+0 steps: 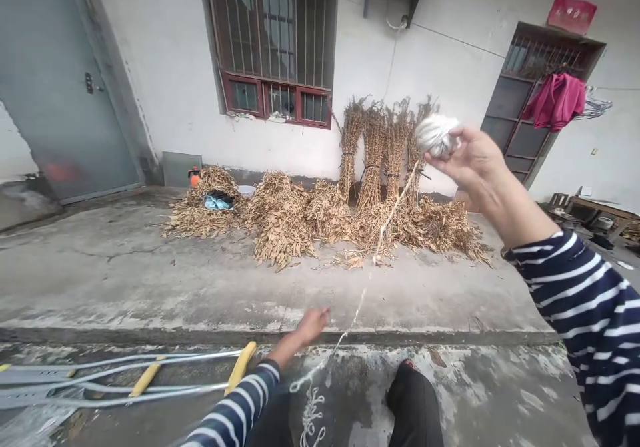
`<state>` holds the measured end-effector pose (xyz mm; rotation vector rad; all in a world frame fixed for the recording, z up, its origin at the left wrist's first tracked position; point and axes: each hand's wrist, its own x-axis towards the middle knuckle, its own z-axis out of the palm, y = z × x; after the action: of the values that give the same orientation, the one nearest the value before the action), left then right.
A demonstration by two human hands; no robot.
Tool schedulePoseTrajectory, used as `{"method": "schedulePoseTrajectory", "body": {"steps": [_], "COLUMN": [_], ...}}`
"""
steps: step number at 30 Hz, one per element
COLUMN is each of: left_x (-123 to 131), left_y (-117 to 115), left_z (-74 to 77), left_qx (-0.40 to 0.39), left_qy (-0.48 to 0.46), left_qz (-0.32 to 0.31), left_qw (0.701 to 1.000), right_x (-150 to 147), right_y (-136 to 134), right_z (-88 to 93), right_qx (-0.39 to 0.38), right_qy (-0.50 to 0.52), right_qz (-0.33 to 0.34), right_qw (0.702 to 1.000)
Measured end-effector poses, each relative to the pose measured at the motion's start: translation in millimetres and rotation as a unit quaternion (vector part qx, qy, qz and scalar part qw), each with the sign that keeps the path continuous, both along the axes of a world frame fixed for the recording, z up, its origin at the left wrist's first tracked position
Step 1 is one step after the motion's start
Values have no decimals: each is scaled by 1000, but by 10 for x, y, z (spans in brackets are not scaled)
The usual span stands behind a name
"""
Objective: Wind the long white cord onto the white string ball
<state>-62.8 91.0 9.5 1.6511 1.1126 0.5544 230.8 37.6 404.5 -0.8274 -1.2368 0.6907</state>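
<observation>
My right hand [473, 157] is raised at the right, its fingers closed around a ball of white cord or cloth strip [436, 134]. From this ball a pale cord [384, 230] hangs in a long slant toward the ground. Its lower end has a small loop [296, 386], and a tangled white chain of cord [311, 410] lies by my feet. Low in the middle, my left hand [313, 326] is a little left of the slanting cord and apart from it. Its fingers look curled but are blurred, so I cannot tell whether they hold anything.
Heaps of dried leafy stalks [283, 220] lie along the concrete ledge [150, 280], with tied upright bundles [373, 154] against the wall. Crutches with yellow grips [241, 367] lie at lower left. My dark-trousered leg [415, 407] is near the step edge. A wooden table [605, 207] stands far right.
</observation>
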Motion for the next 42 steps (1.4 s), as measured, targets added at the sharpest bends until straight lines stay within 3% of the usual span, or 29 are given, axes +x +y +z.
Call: {"method": "schedulePoseTrajectory", "body": {"steps": [3, 4, 7, 9, 12, 16, 20, 26, 32, 37, 42], "left_x": [283, 391, 679, 793, 799, 590, 407, 278, 167, 215, 268], "left_y": [118, 141, 145, 108, 49, 70, 153, 212, 225, 136, -17], "left_z": [544, 739, 1211, 1342, 1263, 1060, 1101, 1240, 1268, 1100, 927], "left_qx": [44, 48, 76, 50, 26, 46, 98, 89, 92, -22, -62], "left_qy": [-68, -135, -345, -420, -437, -385, -340, -296, -193, -192, -253], "left_qz": [57, 59, -22, -54, -54, -28, -13, -64, -77, -130, -105], "left_qw": [995, 988, 935, 905, 897, 921, 935, 949, 974, 972, 960], "right_x": [-260, -326, -437, -446, -412, -385, -394, -350, -359, -444, -502], "right_y": [-62, -70, -78, -87, -133, -231, -277, -252, -255, -239, -261], "right_z": [-565, -771, -1326, -1607, -1919, -2232, -2420, -2471, -2486, -2497, -2575], "right_qx": [-124, -165, -239, -261, -286, -315, -352, -375, -350, -314, -349], "right_qy": [30, 53, 81, 85, 109, 104, 37, -57, -40, 5, 20], "right_qz": [63, 87, 170, 212, 231, 260, 280, 203, 224, 247, 229], "right_qw": [990, 981, 953, 938, 924, 907, 892, 903, 909, 917, 909]}}
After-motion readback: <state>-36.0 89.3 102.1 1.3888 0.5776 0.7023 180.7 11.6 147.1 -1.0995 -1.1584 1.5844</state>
